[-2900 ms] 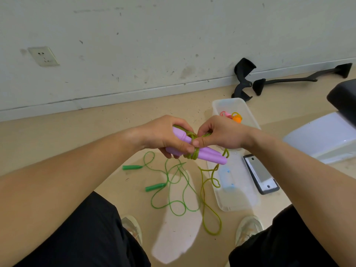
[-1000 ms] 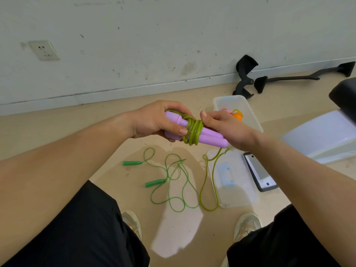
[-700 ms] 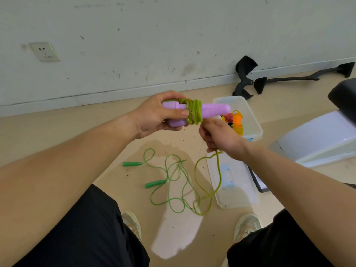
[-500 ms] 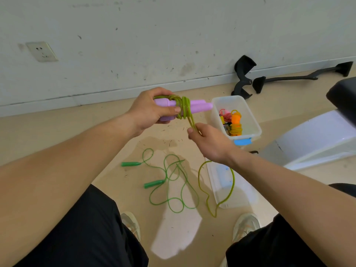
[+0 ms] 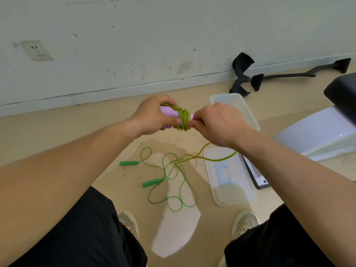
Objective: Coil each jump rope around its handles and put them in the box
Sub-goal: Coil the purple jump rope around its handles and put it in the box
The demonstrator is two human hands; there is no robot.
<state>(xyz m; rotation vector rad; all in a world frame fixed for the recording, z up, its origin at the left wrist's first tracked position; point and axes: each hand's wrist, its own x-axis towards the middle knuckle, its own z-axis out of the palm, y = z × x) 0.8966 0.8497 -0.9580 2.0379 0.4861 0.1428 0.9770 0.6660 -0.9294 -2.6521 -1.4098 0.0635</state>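
rope coils (image 5: 184,120) on purple handles (image 5: 168,112) between left hand (image 5: 152,117) and right hand (image 5: 219,125)

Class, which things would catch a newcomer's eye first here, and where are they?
At centre, the left hand grips purple handles wound with yellow-green rope, and the right hand holds that rope beside the coil. A loose green jump rope lies on the floor below, and a clear box sits behind the right hand.

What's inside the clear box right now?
Only the far end and right wall of the clear box show, seemingly bare. The right hand covers the rest, hiding any contents.
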